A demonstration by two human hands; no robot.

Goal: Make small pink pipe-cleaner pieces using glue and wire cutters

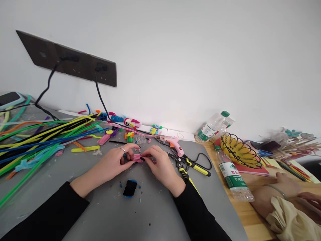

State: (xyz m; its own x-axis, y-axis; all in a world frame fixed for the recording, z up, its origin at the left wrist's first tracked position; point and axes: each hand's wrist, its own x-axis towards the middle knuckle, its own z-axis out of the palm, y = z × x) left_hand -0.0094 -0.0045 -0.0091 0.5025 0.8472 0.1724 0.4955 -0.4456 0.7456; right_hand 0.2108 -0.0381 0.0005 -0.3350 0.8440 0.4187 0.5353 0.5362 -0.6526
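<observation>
My left hand (pixel 115 161) and my right hand (pixel 160 164) meet over the grey mat (pixel 155 214), both pinched on a small pink pipe-cleaner piece (pixel 137 158) held between the fingertips. A ring shows on my left hand. A small black and blue fuzzy piece (pixel 130 188) lies on the mat just in front of my hands. Both my sleeves are black.
Long coloured pipe cleaners (pixel 37 140) spread at the left. A pink glue gun (pixel 175 146), yellow-handled cutters (pixel 190 165), two water bottles (pixel 232 177), a wire basket (pixel 238 150) and another person's arm (pixel 276 195) lie to the right. Cables run from a wall socket panel (pixel 67 60).
</observation>
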